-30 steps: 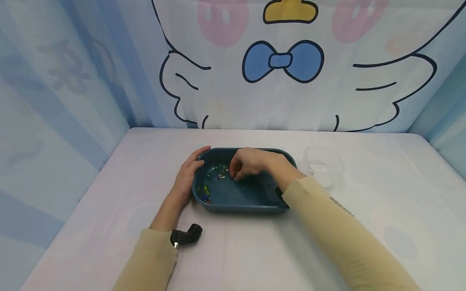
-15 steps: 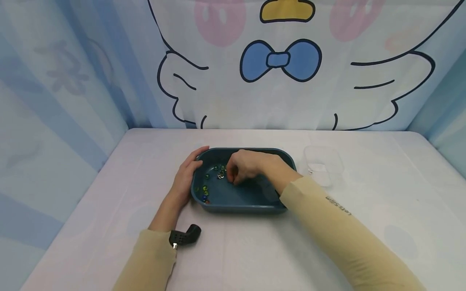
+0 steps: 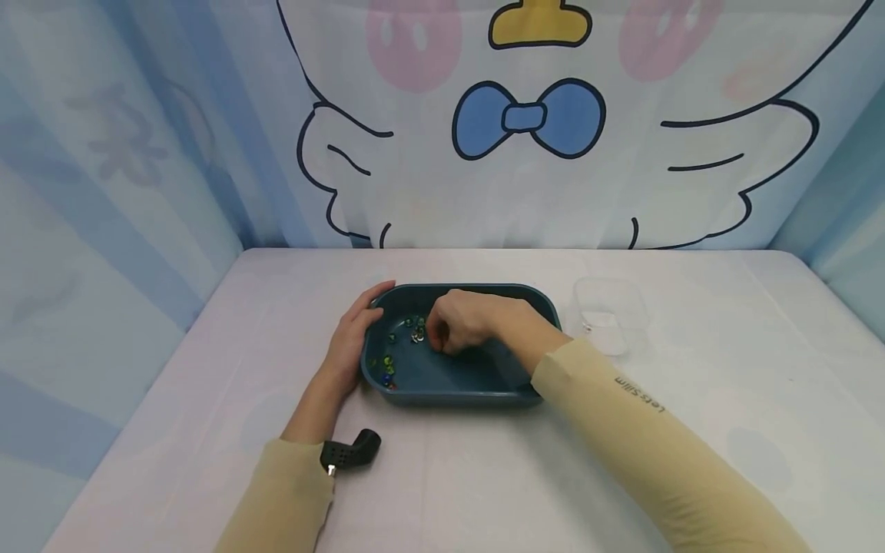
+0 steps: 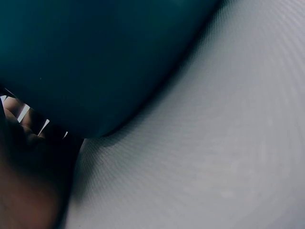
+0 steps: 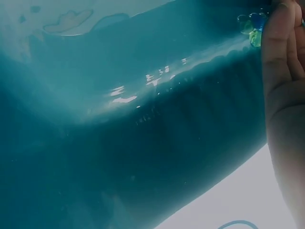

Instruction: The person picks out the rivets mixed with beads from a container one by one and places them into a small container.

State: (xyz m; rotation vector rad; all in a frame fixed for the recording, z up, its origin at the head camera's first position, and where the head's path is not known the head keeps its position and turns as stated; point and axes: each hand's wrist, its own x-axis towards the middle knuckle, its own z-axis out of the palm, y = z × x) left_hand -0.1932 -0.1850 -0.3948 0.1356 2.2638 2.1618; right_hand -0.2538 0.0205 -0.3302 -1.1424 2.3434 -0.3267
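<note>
A dark teal plastic tub stands on the table with several small glass marbles in its left part, green, yellow-green, blue and red. My left hand holds the tub's left end, thumb at the rim and fingers along the outside. In the left wrist view the tub wall fills the upper left. My right hand reaches down inside the tub with bent fingers, right beside a cluster of marbles. I cannot tell whether these fingertips pinch a marble. The right wrist view shows green and blue marbles at the fingers.
A clear plastic box stands on the table just right of the tub, near my right forearm. White cloth covers the table. A printed curtain hangs behind it. A black strap is round my left wrist.
My right hand has shifted slightly left inside the tub, closer to the marble cluster. My left hand keeps its hold on the tub's end. The head view has moved a little.
</note>
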